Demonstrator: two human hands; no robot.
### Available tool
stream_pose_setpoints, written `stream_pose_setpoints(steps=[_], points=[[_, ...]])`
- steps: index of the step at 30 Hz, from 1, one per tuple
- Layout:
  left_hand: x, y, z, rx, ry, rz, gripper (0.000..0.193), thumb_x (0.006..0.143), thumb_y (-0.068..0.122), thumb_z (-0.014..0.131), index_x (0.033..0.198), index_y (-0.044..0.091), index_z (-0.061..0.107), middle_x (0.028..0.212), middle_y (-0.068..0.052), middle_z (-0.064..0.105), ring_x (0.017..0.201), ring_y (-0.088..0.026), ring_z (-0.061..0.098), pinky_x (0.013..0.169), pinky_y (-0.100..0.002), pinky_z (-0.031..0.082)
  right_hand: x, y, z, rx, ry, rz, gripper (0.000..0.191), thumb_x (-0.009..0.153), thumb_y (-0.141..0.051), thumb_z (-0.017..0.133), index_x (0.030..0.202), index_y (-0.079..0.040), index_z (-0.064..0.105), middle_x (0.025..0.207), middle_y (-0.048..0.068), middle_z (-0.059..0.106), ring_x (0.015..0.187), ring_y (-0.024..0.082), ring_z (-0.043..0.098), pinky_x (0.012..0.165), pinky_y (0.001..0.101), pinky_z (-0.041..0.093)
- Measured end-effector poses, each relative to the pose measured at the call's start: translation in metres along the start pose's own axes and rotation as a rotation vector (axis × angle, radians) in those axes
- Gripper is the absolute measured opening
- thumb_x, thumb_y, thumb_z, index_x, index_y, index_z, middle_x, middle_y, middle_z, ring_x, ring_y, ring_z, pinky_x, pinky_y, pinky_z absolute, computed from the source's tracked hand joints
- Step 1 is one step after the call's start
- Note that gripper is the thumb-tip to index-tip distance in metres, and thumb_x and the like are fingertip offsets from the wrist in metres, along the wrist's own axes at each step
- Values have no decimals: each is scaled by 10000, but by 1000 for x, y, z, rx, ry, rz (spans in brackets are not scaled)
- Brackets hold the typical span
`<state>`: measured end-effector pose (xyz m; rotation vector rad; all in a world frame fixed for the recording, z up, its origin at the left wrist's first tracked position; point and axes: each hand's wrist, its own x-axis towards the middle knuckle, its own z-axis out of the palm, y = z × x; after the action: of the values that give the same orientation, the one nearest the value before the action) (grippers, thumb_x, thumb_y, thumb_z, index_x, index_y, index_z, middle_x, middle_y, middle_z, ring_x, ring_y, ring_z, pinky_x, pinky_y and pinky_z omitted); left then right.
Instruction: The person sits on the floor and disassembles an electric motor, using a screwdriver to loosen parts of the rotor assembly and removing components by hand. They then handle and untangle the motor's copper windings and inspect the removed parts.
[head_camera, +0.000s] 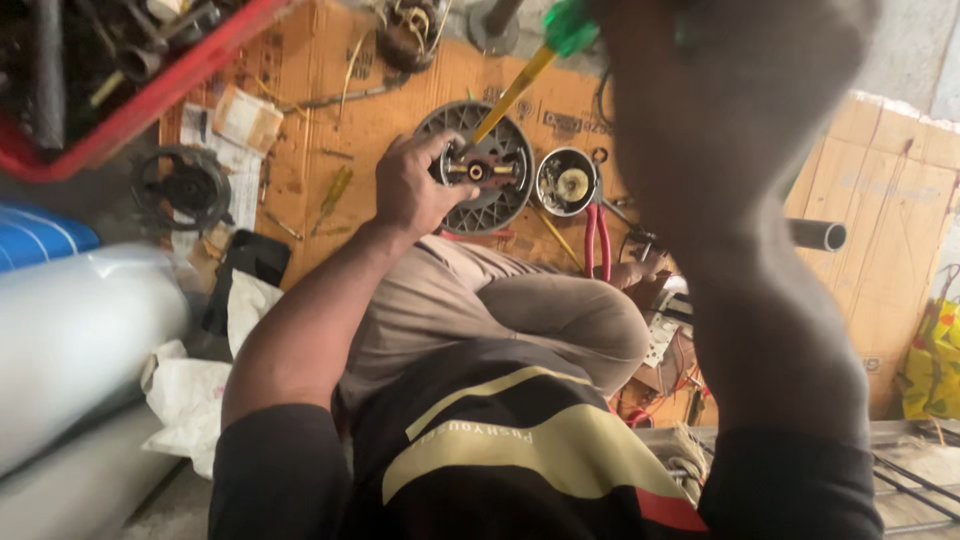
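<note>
Tools (110, 50) fill the red crate (150, 110) (top left); left hand (410, 190) grips the housing (478, 165), right hand (720, 90) clasps the screwdriver (520, 85).

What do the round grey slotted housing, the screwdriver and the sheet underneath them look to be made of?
Round grey slotted housing: probably cast metal, matt grey with ribbed slots, though moulded plastic is possible. Yellow-shafted screwdriver with green handle: glossy translucent plastic handle; the shaft looks yellow-coated. Brown sheet on the floor: corrugated cardboard, dull, printed and creased.
</note>
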<state>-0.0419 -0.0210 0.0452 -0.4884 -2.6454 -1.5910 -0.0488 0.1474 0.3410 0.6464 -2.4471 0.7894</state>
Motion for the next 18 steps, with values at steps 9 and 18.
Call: stream_pose_setpoints(steps=[9, 18], points=[[-1, -2, 2, -5, 31, 49, 580, 566, 198, 983, 1065, 93, 707, 987, -90, 744, 912, -312, 674, 843, -430, 513, 5, -4, -9, -61, -38, 31, 53, 1044, 39, 716, 1079, 2, 730, 944, 56, 724, 813, 134, 667, 728, 248, 481], [2, -2, 2, 1, 29, 12, 640, 540, 213, 976, 1121, 103, 731, 965, -126, 735, 914, -331, 677, 846, -431, 520, 0, 5, -15, -34, -91, 332, 122, 1056, -72, 777, 975, -14, 706, 775, 40, 651, 655, 167, 557, 580, 258, 407]])
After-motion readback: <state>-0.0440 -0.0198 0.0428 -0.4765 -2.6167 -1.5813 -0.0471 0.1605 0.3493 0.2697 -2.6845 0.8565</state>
